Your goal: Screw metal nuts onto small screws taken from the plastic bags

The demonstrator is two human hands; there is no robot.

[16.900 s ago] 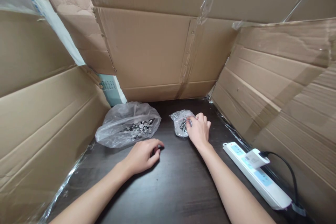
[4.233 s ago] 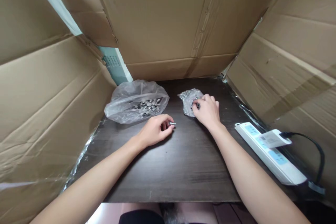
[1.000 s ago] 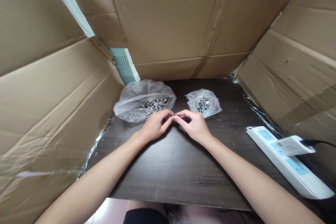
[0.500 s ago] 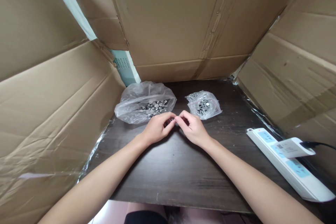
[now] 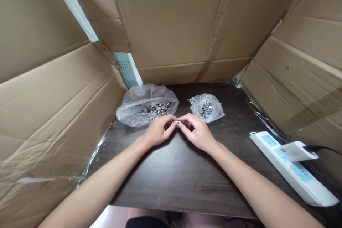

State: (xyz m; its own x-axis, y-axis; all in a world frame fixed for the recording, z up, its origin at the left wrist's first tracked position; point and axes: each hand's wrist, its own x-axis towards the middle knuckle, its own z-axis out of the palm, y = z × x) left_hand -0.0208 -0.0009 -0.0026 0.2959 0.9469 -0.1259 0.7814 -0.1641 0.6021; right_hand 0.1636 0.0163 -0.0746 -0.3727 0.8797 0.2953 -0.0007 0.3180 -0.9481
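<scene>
Both hands meet over the middle of the dark table, fingertips nearly touching. Between them is a small silvery metal piece (image 5: 176,122), too small to make out fully. My left hand (image 5: 159,129) pinches its left end, and my right hand (image 5: 197,131) pinches the right end. Behind my left hand lies an open clear plastic bag (image 5: 133,108) with several round metal pieces (image 5: 158,108) inside. A smaller clear bag (image 5: 217,111) holding metal screws (image 5: 205,110) rests behind my right hand.
A white power strip (image 5: 296,171) with a white plug-in adapter (image 5: 298,150) and black cable lies along the table's right side. Cardboard walls (image 5: 173,25) enclose the dark table (image 5: 173,174) at the left, back and right.
The fingertips have parted slightly, and more of the small metal piece shows between them. The view has shifted a little.
</scene>
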